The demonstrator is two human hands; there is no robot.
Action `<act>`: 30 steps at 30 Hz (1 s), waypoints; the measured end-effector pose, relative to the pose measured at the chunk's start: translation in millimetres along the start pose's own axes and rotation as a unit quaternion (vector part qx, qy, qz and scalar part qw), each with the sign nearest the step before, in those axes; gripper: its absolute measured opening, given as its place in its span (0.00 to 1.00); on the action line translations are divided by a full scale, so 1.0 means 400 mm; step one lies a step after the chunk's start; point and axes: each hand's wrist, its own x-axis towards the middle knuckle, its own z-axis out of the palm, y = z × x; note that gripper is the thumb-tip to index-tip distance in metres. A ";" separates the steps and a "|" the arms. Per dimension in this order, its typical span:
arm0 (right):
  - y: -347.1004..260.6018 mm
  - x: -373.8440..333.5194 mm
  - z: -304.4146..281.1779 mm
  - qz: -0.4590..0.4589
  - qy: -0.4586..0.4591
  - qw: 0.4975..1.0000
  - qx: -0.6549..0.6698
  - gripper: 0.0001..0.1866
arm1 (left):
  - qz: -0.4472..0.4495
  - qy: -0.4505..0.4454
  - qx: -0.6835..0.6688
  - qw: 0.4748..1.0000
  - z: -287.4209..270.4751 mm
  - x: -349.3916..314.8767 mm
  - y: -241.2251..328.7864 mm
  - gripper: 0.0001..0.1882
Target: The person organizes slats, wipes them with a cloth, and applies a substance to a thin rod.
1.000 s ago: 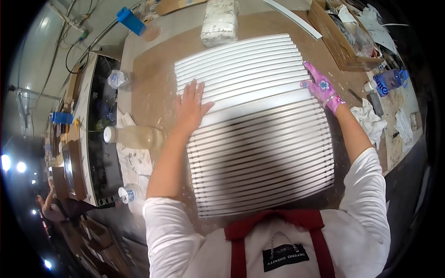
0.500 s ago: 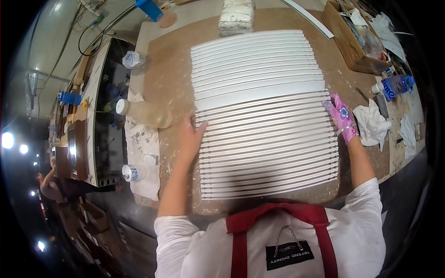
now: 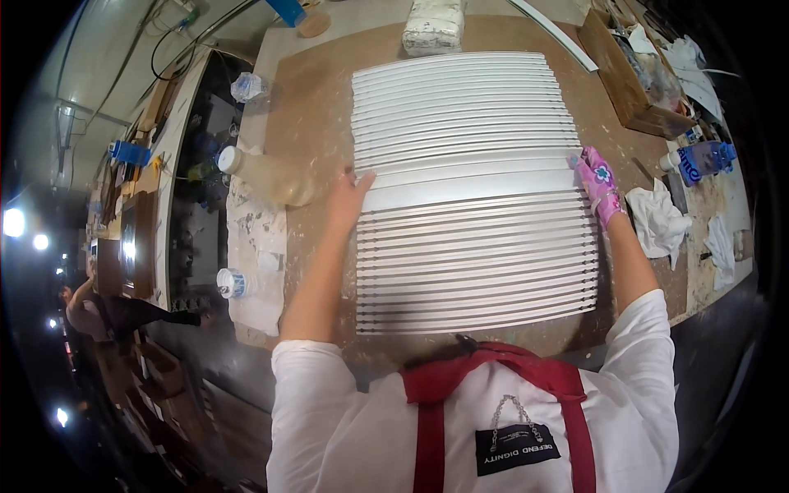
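Note:
Long white slats (image 3: 477,263) lie side by side across the board in front of me. The nearer ones show dark gaps and small notches at their ends. Farther off, more white slats (image 3: 460,99) sit close together, and a broader flat white band (image 3: 477,179) runs between the two groups. My left hand (image 3: 348,197), bare, closes on the left end of a slat at this band, thumb over the top. My right hand (image 3: 598,187), in a pink flowered glove, grips the right end, its fingertips at the edge. Their undersides are hidden.
The brown board (image 3: 316,107) carries a white block (image 3: 434,29) at the back. A cloudy bottle (image 3: 271,177) lies to the left, above a small jar (image 3: 232,283). At right are a crumpled rag (image 3: 657,218), a blue-labelled bottle (image 3: 699,160) and a wooden box (image 3: 625,82). Another person (image 3: 94,312) is far left.
Both hands have moved farther from me along the slats. The far slats now show more distinct lines between them, and the view has shifted slightly.

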 end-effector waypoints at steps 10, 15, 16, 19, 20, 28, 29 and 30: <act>0.024 -0.161 -0.076 0.003 -0.097 0.995 -0.003 0.26 | 0.047 -0.017 -0.163 0.985 -0.032 -0.102 -0.116 0.23; -0.017 -0.250 -0.092 0.022 -0.080 0.993 -0.083 0.30 | 0.006 -0.087 -0.005 0.996 -0.048 -0.202 0.016 0.22; -0.006 -0.249 -0.087 0.013 -0.081 0.994 -0.067 0.32 | 0.014 -0.095 -0.008 0.995 -0.047 -0.216 0.007 0.22; -0.022 -0.227 -0.092 0.017 -0.113 0.990 -0.080 0.31 | 0.040 -0.073 -0.156 0.984 -0.034 -0.229 -0.027 0.21; -0.042 -0.230 -0.092 0.029 -0.112 0.989 -0.095 0.31 | 0.015 -0.058 -0.130 0.990 -0.041 -0.233 -0.019 0.21; -0.066 -0.249 -0.097 0.062 -0.078 0.993 -0.063 0.33 | -0.046 -0.044 -0.107 0.992 -0.041 -0.226 -0.020 0.24; -0.079 -0.236 -0.100 0.083 -0.081 0.993 -0.028 0.33 | -0.047 -0.044 -0.105 0.992 -0.036 -0.218 -0.021 0.24; -0.042 -0.222 -0.081 0.055 -0.059 0.996 -0.025 0.33 | -0.023 -0.029 -0.093 0.995 -0.029 -0.210 -0.019 0.24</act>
